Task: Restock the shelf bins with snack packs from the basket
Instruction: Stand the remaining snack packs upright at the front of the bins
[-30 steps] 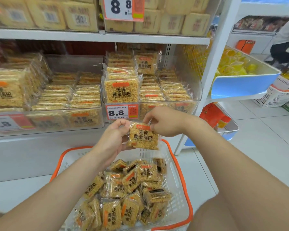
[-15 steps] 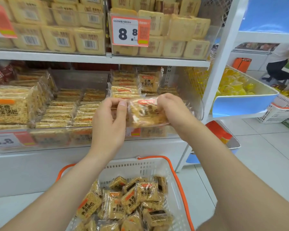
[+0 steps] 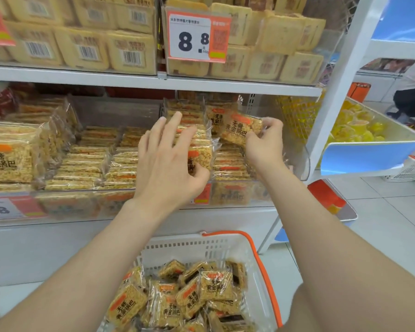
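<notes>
Snack pack: clear wrapper, orange strip, black characters. It was held tilted over the right half of the shelf bin, in front of the upright packs at the back and above the flat rows.
Right hand: fingers curled round the pack's right and lower edges, pinching it firmly.
Left hand: fingers straight and spread, laid against the upright stack at the bin's middle. The thumb was by the front pack's lower corner; nothing was gripped.
Shelf bin, detail: clear plastic walls, sitting on the middle shelf. It held flat rows of the same packs, and a partly hidden orange tag was on its front.
Neighbour bin: to the left, with more of the same packs, some upright and some flat.
Basket: white perforated plastic with an orange rim, on the floor below the shelf between the forearms.
Loose packs: heaped unsorted in the basket.
Upper shelf: white board carrying pale square packs with barcodes.
Price tag: read 8.8, with an orange border, fixed to the upper bin front.
Blue tray: on the next rack to the right, holding yellow items.
Floor: pale tiles.
Background: a person stood at the far right, only partly in view.
</notes>
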